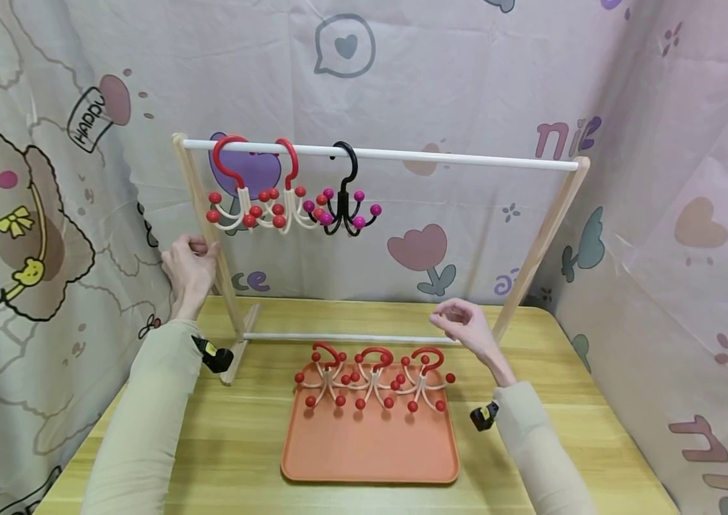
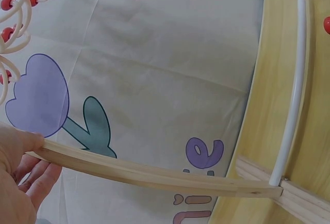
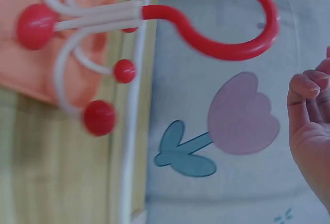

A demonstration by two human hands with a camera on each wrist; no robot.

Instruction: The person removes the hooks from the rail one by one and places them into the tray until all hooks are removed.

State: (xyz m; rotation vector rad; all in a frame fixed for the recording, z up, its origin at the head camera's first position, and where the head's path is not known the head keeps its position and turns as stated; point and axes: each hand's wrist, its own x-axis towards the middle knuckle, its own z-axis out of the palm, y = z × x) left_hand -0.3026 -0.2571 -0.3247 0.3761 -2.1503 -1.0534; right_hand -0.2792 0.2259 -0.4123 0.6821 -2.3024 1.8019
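Note:
My left hand (image 1: 192,270) grips the left wooden post (image 2: 139,172) of a small rack, thumb on one side and fingers on the other. From the rack's white top rail (image 1: 454,157) hang two red-hooked hangers with cream arms and red balls, and one black hanger (image 1: 342,204) with pink balls. My right hand (image 1: 465,327) is in the air near the rack's right side, fingers loosely bent, with nothing between them. Just below it, three more red-hooked hangers (image 3: 221,48) stand in a row at the back of an orange tray (image 1: 370,450).
The tray and rack stand on a wood-grain table (image 1: 235,443). A white lower rail (image 1: 351,337) joins the rack's posts behind the tray. Printed curtains (image 1: 364,93) enclose the table at the back and both sides.

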